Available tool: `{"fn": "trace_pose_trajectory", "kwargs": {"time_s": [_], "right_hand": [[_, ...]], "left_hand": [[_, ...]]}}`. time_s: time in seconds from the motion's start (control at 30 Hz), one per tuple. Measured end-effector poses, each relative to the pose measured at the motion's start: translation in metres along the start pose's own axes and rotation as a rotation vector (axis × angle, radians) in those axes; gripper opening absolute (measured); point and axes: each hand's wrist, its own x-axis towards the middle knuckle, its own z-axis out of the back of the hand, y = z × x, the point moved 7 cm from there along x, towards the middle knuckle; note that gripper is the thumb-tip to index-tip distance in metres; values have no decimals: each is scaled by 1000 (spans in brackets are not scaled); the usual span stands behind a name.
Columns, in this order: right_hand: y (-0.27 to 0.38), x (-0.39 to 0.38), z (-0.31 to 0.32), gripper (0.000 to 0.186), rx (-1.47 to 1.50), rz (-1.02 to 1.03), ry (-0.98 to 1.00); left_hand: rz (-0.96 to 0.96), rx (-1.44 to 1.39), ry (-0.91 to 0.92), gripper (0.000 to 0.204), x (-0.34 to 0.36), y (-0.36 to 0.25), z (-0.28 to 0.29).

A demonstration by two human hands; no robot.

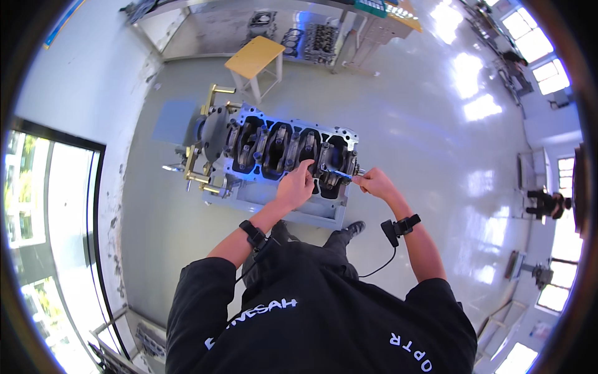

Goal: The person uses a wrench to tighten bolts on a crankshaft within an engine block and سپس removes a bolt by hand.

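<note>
Right hand [374, 182] closed in a grip on the shank of a slim wrench [339, 175], whose far end reaches into the right-hand end of the engine block [283, 149]. Left hand [296, 186] rests just beside it on the block's near edge, fingers curled onto the casting; whether they clamp anything cannot be told. The wrench lies between the two hands, over the rightmost crank bay. The block sits open side up on a low grey stand [311, 212], with a yellow-framed fixture [208, 137] at its left end. Beyond the block stands a yellow-topped stool [255, 57]; further beyond, more engine parts [311, 40] lie against the wall. Both wrists carry black bands.
</note>
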Motion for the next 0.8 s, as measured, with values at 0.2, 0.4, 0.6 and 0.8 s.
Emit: {"fn": "trace_pose_trajectory", "kwargs": {"time_s": [0.2,0.4,0.6,0.8], "right_hand": [[8,-25,-22,53,-27,-32,-195],[13,-9,0,52,-79,-7,-156],[29,2,20,51,-192,-35,26],[3,-29,-46,53,-166,-53,-310]], "left_hand": [[-119,6,66,34,10,-2,-11],[-305,77,84,42,11,-18,8],[-278,465,302,59,-1,-18,0],[-189,591,378,61,-4,-16,5]]}}
